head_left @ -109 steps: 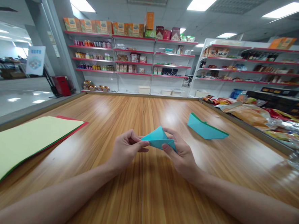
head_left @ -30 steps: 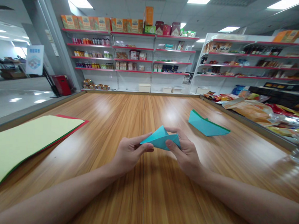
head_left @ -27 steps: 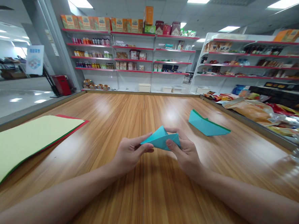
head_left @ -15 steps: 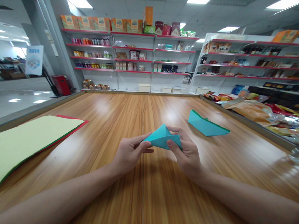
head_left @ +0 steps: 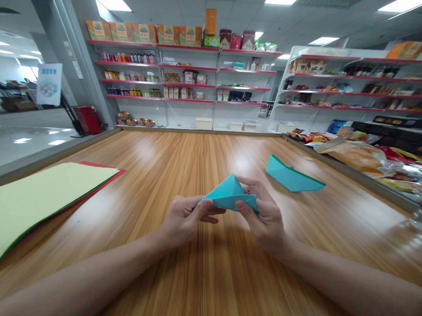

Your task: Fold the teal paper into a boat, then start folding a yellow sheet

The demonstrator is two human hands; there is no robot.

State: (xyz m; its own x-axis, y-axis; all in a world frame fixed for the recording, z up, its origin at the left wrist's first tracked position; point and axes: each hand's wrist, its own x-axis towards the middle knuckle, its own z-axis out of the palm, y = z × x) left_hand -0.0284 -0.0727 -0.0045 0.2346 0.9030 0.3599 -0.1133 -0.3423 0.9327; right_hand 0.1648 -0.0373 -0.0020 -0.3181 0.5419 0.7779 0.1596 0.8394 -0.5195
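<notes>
A folded piece of blue paper, peaked at the top with a flap along its lower edge, is held above the table between both hands. My left hand pinches its left corner, thumb in front and fingers behind. My right hand grips the right end, its thumb pressed on the front flap and the other fingers partly hidden behind the paper. Beyond my right hand, a folded blue paper boat with a green edge lies on the table.
At the left lies a stack of coloured paper sheets, pale yellow on top with green and red beneath. A raised rim borders the wooden table. Bagged snacks sit past the right rim, and stocked shelves stand behind.
The left fingers have shifted slightly to the right under the blue paper, and its lower flap stands out a little more. The boat and the sheets have stayed in place.
</notes>
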